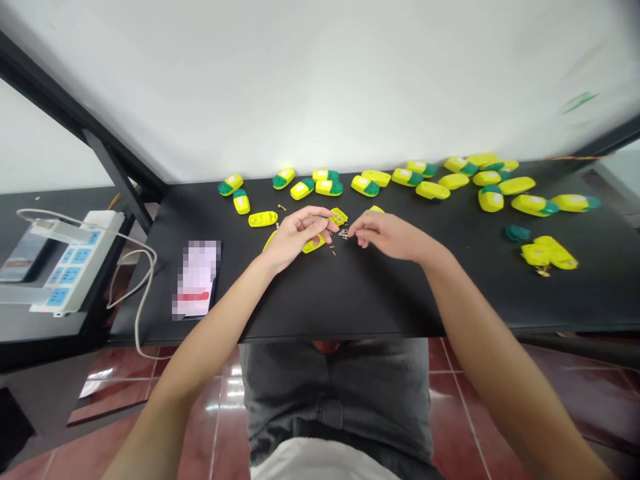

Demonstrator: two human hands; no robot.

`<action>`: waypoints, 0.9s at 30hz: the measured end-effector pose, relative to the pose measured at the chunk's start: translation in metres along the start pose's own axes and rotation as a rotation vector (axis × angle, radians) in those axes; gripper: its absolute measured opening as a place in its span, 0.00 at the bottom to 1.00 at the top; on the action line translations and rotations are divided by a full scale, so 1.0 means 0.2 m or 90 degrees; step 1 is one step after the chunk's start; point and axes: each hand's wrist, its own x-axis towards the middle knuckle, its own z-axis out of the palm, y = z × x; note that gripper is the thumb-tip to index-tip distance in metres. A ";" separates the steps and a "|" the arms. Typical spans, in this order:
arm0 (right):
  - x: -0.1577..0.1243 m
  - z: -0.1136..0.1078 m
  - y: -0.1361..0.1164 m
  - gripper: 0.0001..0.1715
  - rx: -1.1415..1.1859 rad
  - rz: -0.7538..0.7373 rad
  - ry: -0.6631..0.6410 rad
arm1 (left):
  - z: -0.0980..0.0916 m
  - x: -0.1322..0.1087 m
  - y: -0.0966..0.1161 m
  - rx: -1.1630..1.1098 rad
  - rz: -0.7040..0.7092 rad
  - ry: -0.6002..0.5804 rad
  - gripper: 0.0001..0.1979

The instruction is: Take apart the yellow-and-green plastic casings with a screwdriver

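My left hand (301, 233) is over the middle of the black table, thumb and fingers drawn together; whatever is in them is too small to make out. Under and beside it lie open yellow shell halves, one yellow shell (313, 245) partly covered by the fingers and another yellow half (339, 217) just beyond the fingertips. Facing it, my right hand (377, 233) has its fingers curled, tips beside a small pile of metal parts (344, 233). Anything between those fingertips is hidden. Behind the right hand a bit of yellow shell (376, 209) shows.
Several yellow-and-green cases (327, 187) line the back wall, more densely at the right. Loose yellow shells (549, 253) and green pieces (517, 233) lie right. A phone (197, 279) and a white power strip (75, 263) with a cable (150, 287) are left.
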 end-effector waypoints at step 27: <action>0.06 0.01 0.04 0.20 0.394 0.057 0.134 | 0.01 0.00 0.01 0.083 -0.009 0.037 0.17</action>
